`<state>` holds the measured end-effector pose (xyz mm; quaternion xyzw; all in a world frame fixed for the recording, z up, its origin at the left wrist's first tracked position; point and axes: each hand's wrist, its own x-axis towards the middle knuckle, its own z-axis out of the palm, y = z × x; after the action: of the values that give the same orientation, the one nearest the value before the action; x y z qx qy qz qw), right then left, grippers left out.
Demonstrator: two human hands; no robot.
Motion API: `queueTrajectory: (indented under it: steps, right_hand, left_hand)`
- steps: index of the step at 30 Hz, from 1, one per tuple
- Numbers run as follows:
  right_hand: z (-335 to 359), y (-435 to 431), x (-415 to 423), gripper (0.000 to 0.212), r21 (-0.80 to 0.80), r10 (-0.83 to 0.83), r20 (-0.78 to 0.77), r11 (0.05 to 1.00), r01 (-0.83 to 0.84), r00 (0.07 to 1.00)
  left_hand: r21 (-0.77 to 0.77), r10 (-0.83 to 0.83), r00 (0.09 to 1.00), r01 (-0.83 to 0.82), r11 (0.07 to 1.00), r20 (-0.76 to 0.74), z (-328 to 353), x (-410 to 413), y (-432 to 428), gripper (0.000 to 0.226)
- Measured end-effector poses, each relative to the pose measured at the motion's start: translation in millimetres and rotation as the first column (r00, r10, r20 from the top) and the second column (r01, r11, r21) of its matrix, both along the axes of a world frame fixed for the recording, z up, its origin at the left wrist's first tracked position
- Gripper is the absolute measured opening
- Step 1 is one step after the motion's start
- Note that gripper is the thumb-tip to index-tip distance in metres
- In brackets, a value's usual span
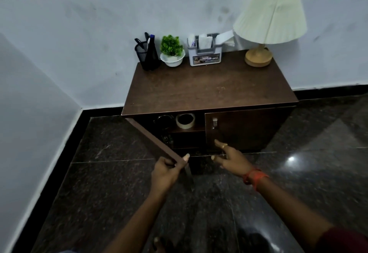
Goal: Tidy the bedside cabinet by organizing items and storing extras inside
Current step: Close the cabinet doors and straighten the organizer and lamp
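Our left hand (pixel 167 171) grips the open door (pixel 157 139) at its corner. Our right hand (pixel 232 158) hovers near the cabinet (pixel 249 131) front, fingers spread. A tape roll (pixel 185 120) sits inside the cabinet. A pen holder (pixel 146 56), plant (pixel 171 50), organizer (pixel 205 53) and lamp (pixel 268 19) line the back of its tabletop (pixel 209 89).

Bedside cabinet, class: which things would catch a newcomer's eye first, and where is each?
The left hand grips the corner of the open left door, swung out from the dark cabinet, while the right hand hovers open before the opening. A tape roll sits on the upper shelf inside. A cream lamp stands at the top's back right corner.
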<state>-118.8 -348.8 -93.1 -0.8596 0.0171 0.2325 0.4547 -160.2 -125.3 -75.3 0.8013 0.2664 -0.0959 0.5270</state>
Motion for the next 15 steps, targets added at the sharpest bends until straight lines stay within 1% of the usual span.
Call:
queueTrajectory:
  steps: [3,6,10,12,15]
  right_hand:
    - [5,-10,-2,0.067,-0.006,-0.013,0.008,1.000,0.013,1.000]
    - [9,-18,7,0.065,-0.031,-0.038,0.036,0.999,0.039,0.999]
    - [15,-23,21,0.063,0.024,-0.106,0.060,0.994,0.105,0.993]
    - [16,-25,28,0.065,0.058,-0.140,0.057,0.989,0.137,0.989]
    - [18,-25,39,0.069,0.119,-0.188,0.047,0.976,0.182,0.981]
  left_hand:
    - [-0.048,0.041,0.999,-0.042,0.998,-0.026,-2,28,-21,0.067]
    - [-0.035,0.096,0.994,-0.098,0.995,-0.051,1,52,-41,0.064]
    - [-0.026,0.137,0.990,-0.138,0.990,-0.045,0,79,-59,0.091]
    - [-0.025,0.159,0.986,-0.161,0.987,-0.045,1,90,-68,0.092]
    - [-0.018,0.194,0.980,-0.194,0.981,-0.035,4,105,-76,0.084]
